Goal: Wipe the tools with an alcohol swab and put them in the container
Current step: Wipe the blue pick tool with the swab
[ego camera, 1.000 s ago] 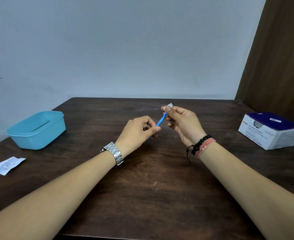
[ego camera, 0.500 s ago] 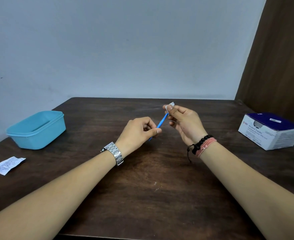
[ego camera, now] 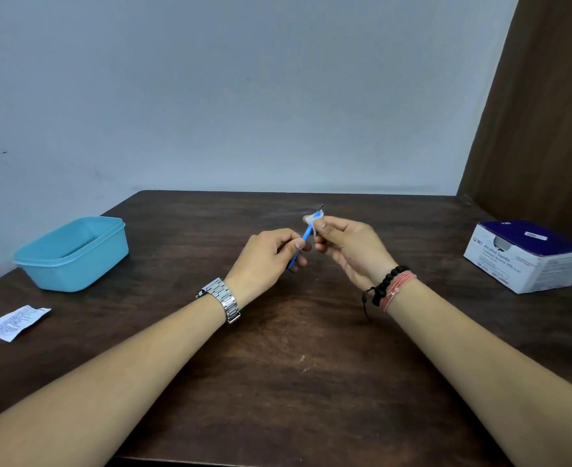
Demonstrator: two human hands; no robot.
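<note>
A thin blue-handled tool point(ego camera: 304, 238) with a dark metal tip is held slanted above the middle of the table. My left hand point(ego camera: 264, 261) pinches its lower end. My right hand point(ego camera: 348, 247) presses a small white alcohol swab point(ego camera: 312, 220) around the upper part of the handle, just below the tip. A light blue plastic container point(ego camera: 72, 254) stands open at the left of the table, well away from both hands.
A white and dark blue box of alcohol swabs point(ego camera: 527, 257) sits at the right edge. A torn white swab wrapper point(ego camera: 16, 321) lies near the left front edge. The wall rises right behind the dark wooden table point(ego camera: 277, 365).
The swab in my right hand has slid down the tool a little, so the dark metal tip now shows above it. My left hand holds the lower end as before.
</note>
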